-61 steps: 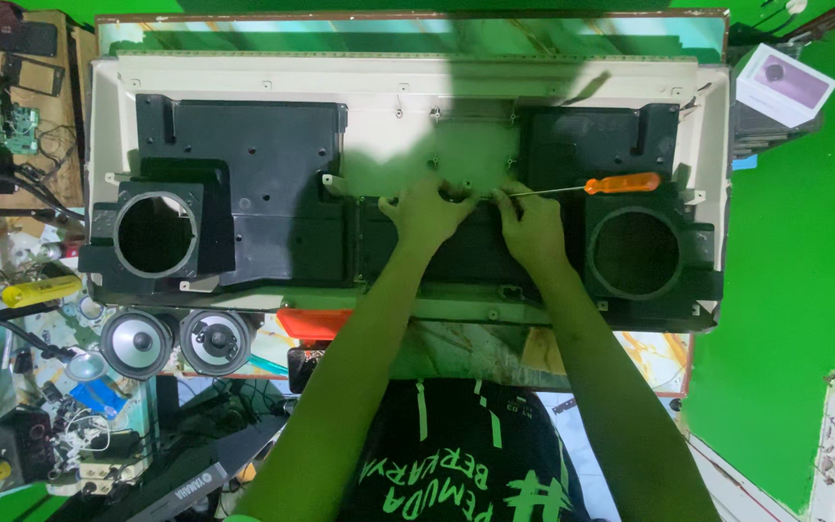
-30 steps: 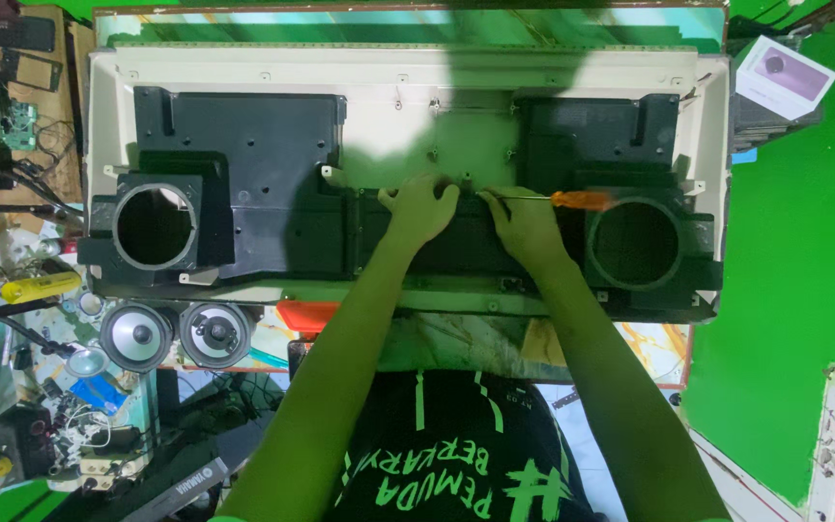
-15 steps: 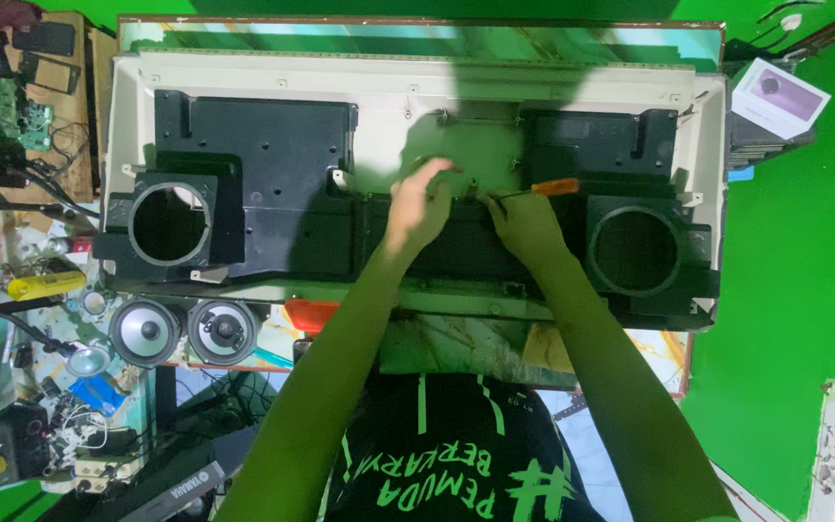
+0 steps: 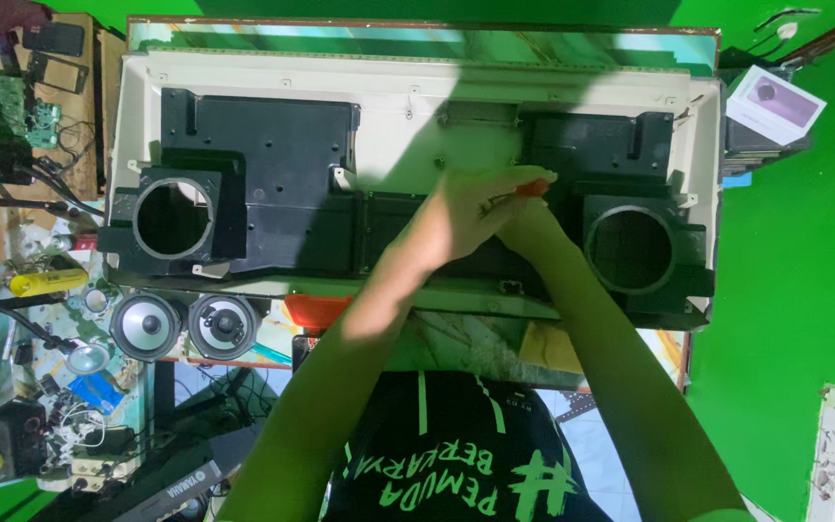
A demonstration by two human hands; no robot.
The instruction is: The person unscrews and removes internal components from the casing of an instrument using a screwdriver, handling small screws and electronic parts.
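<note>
The black speaker housing (image 4: 273, 193) lies flat on the counter (image 4: 417, 43). Your left hand (image 4: 461, 208) has crossed over your right hand (image 4: 524, 227); both now close on the orange-handled screwdriver (image 4: 533, 187) at the housing's middle, no longer spread apart.

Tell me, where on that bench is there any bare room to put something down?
The pale panel is bare along its top edge, above the black housing. The green floor right of the bench is open. The left side is crowded: two loose speakers, a circuit board, cables and tools. Both hands meet at the middle, on an orange-handled screwdriver.
</note>
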